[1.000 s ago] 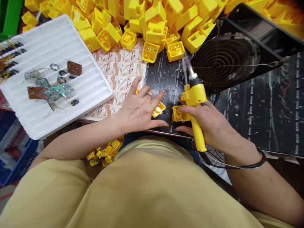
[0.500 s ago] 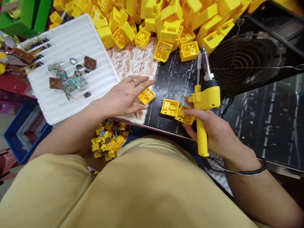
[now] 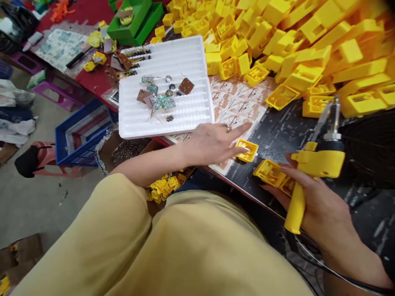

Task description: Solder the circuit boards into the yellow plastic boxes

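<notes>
My right hand (image 3: pixel 321 201) is wrapped round a yellow soldering gun (image 3: pixel 319 160), its metal tip pointing up and away from me. The thumb and fingers of that hand also reach two small yellow plastic housings, one (image 3: pixel 269 172) in front of the fingertips and another (image 3: pixel 287 186) partly hidden by them. My left hand (image 3: pixel 212 144) has its fingers stretched out and apart. One of those fingers lies over a third open housing (image 3: pixel 247 150) at the edge of the patterned sheet; a small metal piece seems to sit inside it.
A white foam tray (image 3: pixel 194 119) carries circuit boards, wires and small round parts. Heaped yellow housings (image 3: pixel 277 41) cover the back of the black bench mat (image 3: pixel 243 176). A dark fan (image 3: pixel 370 148) stands at right. Below left are a blue crate (image 3: pixel 83 139) and a box of yellow pieces.
The view has swung left, so the bench appears further right. My left fingers now reach over the single housing. My right fingertips have come up to the front housing; the soldering gun stays in hand.
</notes>
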### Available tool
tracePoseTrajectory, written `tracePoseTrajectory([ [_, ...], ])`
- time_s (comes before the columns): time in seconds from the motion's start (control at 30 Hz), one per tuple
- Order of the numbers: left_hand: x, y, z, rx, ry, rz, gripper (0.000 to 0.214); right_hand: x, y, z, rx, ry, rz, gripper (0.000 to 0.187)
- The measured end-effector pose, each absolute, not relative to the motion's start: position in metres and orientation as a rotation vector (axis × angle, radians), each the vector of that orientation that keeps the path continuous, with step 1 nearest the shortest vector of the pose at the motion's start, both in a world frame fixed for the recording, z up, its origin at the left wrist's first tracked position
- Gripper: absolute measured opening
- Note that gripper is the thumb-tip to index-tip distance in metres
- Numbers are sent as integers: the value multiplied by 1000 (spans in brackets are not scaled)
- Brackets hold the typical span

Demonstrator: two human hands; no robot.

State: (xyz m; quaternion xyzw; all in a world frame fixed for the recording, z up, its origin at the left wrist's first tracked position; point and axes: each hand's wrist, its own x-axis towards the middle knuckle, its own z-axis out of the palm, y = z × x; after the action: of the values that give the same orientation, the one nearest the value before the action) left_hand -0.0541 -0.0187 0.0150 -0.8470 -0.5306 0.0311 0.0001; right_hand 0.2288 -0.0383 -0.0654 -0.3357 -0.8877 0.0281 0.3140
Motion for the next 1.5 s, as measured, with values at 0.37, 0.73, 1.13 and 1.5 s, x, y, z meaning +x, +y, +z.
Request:
tracePoseTrajectory([
  [0.37, -256, -49, 34, -2520, -1570, -100, 37, 230, -41, -51, -931, -2358, -28, 48],
  [0.73, -188, 16, 34, -2650, -1929, -1526, 45, 187, -29, -34, -935, -2310, -49, 58],
  [1.13, -73, 26, 9, -2924, -1297, -136, 24, 191, -33, -28, -1039, -2304, -39, 44],
  [1.5, -99, 18, 7, -3078, -1661, -519, 22, 151, 41, -24, -770, -2587, 430, 48],
])
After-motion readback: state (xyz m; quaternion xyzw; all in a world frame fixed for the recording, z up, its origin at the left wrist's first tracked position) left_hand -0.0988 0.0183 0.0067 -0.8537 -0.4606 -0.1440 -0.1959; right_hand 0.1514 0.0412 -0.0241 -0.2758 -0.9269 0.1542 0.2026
